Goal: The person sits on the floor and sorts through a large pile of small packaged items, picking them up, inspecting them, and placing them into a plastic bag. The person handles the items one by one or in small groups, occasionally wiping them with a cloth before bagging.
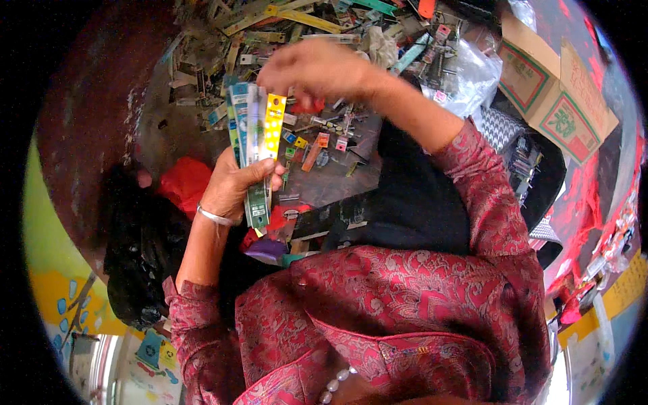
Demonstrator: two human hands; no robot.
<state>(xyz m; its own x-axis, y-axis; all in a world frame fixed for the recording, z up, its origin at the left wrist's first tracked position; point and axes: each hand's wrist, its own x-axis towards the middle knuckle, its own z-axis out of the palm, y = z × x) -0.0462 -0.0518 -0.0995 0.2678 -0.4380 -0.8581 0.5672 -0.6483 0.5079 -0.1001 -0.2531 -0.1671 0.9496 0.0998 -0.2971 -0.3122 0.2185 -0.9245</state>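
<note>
My left hand (233, 187), a bracelet at its wrist, is closed around a fanned bundle of long, narrow flat packs. The front pack (273, 128) is yellow with pale dots and a hole near its top. Behind it stand clear, blue and green packs (241, 111), and a dark green end (258, 214) sticks out below my thumb. My right hand (314, 67) is just above and right of the bundle's top. Motion smears its fingers, so whether they hold a pack does not show.
A heap of similar narrow packs (304, 19) covers the far surface, with small coloured ones (322, 140) scattered nearer. Red plastic (184, 184) and a black bag (142, 270) lie at the left. Clear plastic bags (472, 77) and an opened cardboard box (557, 94) are at the right.
</note>
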